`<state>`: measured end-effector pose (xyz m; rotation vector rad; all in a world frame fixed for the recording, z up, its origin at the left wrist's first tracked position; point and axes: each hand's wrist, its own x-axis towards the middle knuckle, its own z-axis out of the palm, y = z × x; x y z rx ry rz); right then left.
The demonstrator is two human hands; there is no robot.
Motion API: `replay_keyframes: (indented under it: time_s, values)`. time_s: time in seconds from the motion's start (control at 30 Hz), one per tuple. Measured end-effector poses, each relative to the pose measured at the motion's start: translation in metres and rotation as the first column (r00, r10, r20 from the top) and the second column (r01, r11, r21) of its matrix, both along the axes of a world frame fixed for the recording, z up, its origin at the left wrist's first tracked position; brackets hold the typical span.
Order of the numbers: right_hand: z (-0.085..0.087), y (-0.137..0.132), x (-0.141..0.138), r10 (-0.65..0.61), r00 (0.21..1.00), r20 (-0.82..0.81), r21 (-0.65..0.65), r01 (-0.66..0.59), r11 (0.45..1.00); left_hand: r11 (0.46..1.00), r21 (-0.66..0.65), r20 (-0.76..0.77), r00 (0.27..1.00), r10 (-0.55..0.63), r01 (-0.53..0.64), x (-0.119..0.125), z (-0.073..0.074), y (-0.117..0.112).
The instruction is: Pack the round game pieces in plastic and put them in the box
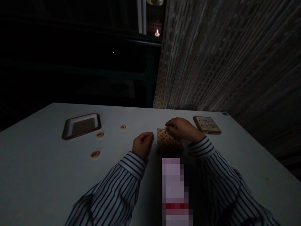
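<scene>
You are holding your left hand (142, 145) and right hand (181, 128) apart; the right is covering part of the box of pieces (169, 143), which is lying mid-table, and the left is curling just left of it. I cannot tell either grip.

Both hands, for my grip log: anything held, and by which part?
Nothing shows in the left hand; whether the right hand, over the packed discs, grips anything cannot be told.
</scene>
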<state>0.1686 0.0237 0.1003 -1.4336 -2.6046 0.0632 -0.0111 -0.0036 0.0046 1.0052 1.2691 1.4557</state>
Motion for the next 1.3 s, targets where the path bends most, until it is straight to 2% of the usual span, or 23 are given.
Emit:
replay_keyframes:
  time_s: [0.13, 0.27, 0.37, 0.47, 0.7, 0.83, 1.1, 1.3]
  values:
    - [-0.010, -0.014, 0.016, -0.111, 0.988, -0.104, 0.000, 0.112, 0.994, 0.999, -0.002, -0.122, 0.992, -0.043, 0.043, 0.000, 0.000, -0.006]
    - [-0.034, -0.035, 0.036, -0.185, 0.959, -0.213, -0.055, 0.178, 0.983, 0.994, -0.027, -0.188, 0.976, -0.109, 0.106, -0.001, 0.001, -0.013]
    - [-0.053, -0.051, 0.046, -0.224, 0.929, -0.293, -0.134, 0.192, 0.972, 0.989, -0.025, -0.194, 0.970, -0.147, 0.145, 0.000, 0.000, -0.018]
    - [-0.063, -0.064, 0.051, -0.231, 0.900, -0.369, -0.192, 0.169, 0.967, 0.983, -0.032, -0.174, 0.967, -0.186, 0.183, 0.000, 0.000, -0.023]
    - [-0.070, -0.072, 0.054, -0.176, 0.860, -0.479, -0.262, 0.051, 0.964, 0.957, -0.035, -0.100, 0.951, -0.291, 0.289, 0.004, 0.004, -0.033]
    - [-0.073, -0.071, 0.053, -0.202, 0.854, -0.479, -0.270, 0.076, 0.960, 0.940, -0.024, -0.064, 0.938, -0.341, 0.340, 0.005, 0.004, -0.036]
    - [-0.071, -0.073, 0.051, -0.180, 0.859, -0.480, -0.264, 0.054, 0.963, 0.936, -0.034, -0.133, 0.927, -0.351, 0.350, 0.006, 0.012, -0.038]
    - [-0.071, -0.072, 0.051, -0.164, 0.854, -0.494, -0.256, 0.037, 0.966, 0.924, -0.010, -0.202, 0.904, -0.376, 0.382, 0.004, 0.011, -0.036]
